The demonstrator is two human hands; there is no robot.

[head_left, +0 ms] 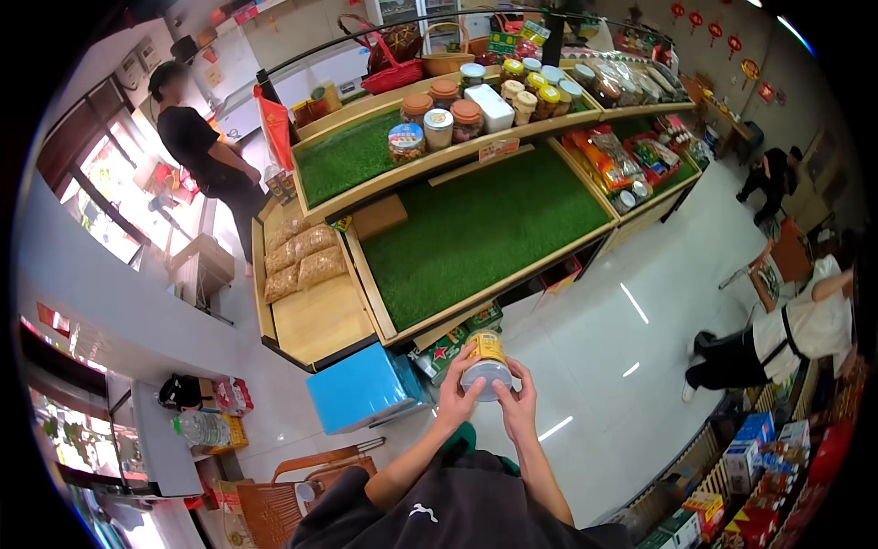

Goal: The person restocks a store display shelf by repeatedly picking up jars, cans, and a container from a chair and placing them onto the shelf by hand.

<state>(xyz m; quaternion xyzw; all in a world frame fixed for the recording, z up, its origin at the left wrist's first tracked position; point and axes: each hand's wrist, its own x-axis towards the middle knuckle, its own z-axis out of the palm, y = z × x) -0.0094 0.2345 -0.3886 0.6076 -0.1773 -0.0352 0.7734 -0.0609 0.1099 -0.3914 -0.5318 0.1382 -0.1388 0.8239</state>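
Note:
Between both hands, in front of my chest, is a round jar (486, 346) with a yellow label and a pale, flat round end turned up toward me. My left hand (455, 392) wraps its left side, the thumb lying against the pale end. On the other side, my right hand (519, 400) grips it with the fingers curled around. What the jar contains cannot be made out. Beyond it stands a wooden display stand lined with green turf (485, 242). Several jars with coloured lids, among them a jar with a blue label (406, 144), stand on its upper shelf.
A blue box (361, 389) and green cartons (448, 352) sit on the floor by the stand. Bagged dry goods (302, 256) lie at its left end. A wooden chair (274, 503) is at lower left. People stand at left (201, 137) and right (777, 348); another is farther back.

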